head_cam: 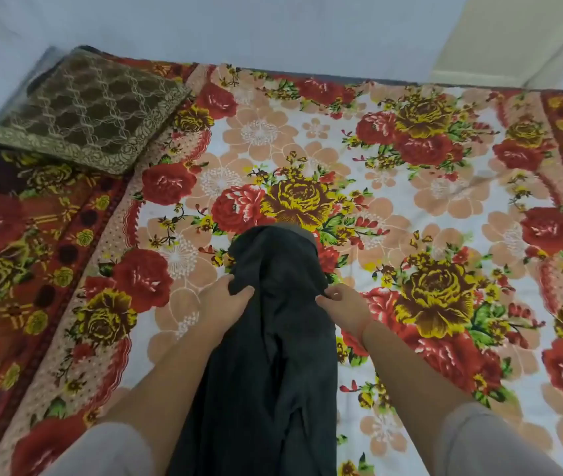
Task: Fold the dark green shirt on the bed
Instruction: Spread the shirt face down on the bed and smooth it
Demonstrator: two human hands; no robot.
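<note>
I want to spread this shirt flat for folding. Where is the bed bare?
The floral bedsheet lies bare right of the right hand, and beyond the dark green shirt toward the wall. The far left corner is taken by the brown patterned cushion; the near middle by the shirt and left hand.

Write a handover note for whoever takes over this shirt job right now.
Left hand: grips the shirt at its left edge.
Right hand: pinches the shirt's right edge.
Shirt: bunched into a narrow strip between the hands, over the middle of the bed. Whether its far end touches the bed cannot be told.
Cushion: far left corner of the bed, apart from the shirt.
Done: shirt in hand; no tidy fold shows.
Left: probably spread it flat, then fold.
</note>
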